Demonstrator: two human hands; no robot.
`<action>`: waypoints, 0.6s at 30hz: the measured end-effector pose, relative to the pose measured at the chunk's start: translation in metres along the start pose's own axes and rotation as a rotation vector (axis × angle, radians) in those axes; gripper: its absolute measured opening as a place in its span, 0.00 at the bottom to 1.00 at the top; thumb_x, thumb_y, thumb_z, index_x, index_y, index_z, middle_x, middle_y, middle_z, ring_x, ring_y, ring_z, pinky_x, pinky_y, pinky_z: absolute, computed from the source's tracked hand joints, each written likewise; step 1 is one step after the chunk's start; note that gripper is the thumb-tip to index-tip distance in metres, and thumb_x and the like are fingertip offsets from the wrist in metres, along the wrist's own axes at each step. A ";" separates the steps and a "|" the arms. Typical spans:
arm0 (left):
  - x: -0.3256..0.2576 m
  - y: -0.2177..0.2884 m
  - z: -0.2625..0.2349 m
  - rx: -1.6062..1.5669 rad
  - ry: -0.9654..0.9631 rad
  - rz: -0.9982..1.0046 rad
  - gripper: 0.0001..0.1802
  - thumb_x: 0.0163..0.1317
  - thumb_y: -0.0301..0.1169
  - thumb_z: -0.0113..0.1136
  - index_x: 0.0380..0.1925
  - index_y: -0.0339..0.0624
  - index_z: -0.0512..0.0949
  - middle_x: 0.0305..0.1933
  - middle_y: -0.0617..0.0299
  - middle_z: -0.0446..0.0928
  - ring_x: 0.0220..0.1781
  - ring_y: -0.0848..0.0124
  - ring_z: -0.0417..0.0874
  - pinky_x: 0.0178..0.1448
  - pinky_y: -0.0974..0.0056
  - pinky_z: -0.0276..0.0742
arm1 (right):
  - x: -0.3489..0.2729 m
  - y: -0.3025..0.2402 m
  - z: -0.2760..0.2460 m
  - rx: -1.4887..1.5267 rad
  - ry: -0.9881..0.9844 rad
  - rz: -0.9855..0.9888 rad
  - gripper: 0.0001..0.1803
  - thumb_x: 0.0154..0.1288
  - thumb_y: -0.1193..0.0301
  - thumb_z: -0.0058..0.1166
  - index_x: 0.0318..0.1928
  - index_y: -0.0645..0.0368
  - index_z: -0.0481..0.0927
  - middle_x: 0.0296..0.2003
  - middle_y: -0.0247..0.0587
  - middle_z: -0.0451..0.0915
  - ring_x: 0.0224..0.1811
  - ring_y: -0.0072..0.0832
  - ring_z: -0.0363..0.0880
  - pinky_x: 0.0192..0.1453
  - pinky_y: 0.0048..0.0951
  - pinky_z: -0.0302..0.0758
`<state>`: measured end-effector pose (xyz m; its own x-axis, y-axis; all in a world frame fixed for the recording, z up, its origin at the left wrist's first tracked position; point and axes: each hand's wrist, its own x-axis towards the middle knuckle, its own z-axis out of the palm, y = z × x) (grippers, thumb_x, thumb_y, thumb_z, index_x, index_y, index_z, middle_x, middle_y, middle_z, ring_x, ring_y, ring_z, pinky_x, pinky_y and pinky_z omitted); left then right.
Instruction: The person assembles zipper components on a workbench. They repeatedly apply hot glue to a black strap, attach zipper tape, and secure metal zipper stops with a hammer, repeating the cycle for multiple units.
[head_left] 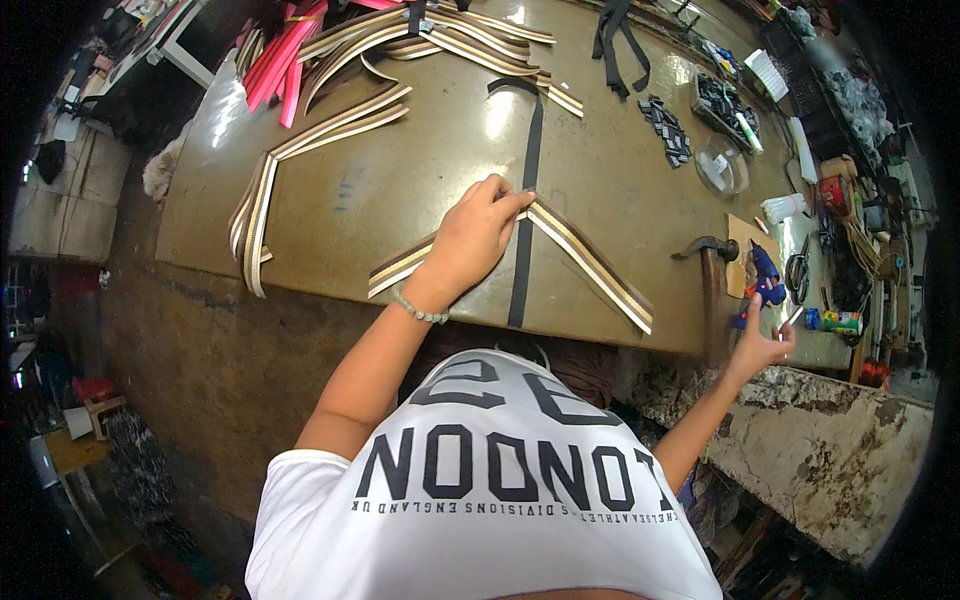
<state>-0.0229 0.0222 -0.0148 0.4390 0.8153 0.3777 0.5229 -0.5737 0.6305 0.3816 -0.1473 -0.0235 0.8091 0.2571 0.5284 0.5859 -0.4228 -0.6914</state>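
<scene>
My left hand is closed on a striped strap in brown, tan and white, at the bend where its two ends spread out like an upturned V. This bend lies across a flat black strap that runs toward the table's near edge. Off to the right, my right hand has one finger stretched up and the others curled. A thin pale stick shows at its curled fingers; its kind is unclear. Just beyond that hand lies a blue glue gun on a piece of cardboard.
A hammer lies beside the cardboard. More striped straps and pink straps cover the far left of the table. Small black pieces, a filled tray and a clear round container stand at the far right.
</scene>
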 end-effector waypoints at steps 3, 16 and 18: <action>-0.001 -0.002 0.001 0.009 0.000 0.015 0.14 0.62 0.25 0.58 0.47 0.47 0.83 0.39 0.54 0.75 0.42 0.56 0.79 0.47 0.56 0.76 | 0.022 0.023 0.018 0.213 -0.278 -0.104 0.42 0.57 0.58 0.72 0.63 0.65 0.61 0.63 0.54 0.63 0.59 0.42 0.69 0.61 0.41 0.72; -0.011 -0.030 -0.076 0.122 0.513 -0.132 0.17 0.62 0.35 0.63 0.50 0.43 0.81 0.52 0.53 0.77 0.57 0.55 0.76 0.64 0.53 0.69 | -0.011 -0.171 0.016 0.529 -0.423 -0.062 0.23 0.65 0.63 0.65 0.54 0.60 0.72 0.33 0.41 0.85 0.19 0.13 0.69 0.22 0.17 0.64; -0.036 -0.061 -0.128 0.519 0.572 -0.351 0.23 0.60 0.39 0.65 0.54 0.43 0.79 0.57 0.46 0.75 0.62 0.50 0.72 0.68 0.50 0.65 | -0.011 -0.165 0.007 0.528 -0.395 0.002 0.25 0.65 0.61 0.66 0.54 0.61 0.72 0.33 0.40 0.84 0.19 0.13 0.69 0.22 0.18 0.64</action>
<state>-0.1636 0.0380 0.0202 -0.1758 0.7873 0.5909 0.8902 -0.1292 0.4369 0.2763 -0.0740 0.0809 0.7075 0.5984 0.3760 0.4465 0.0339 -0.8942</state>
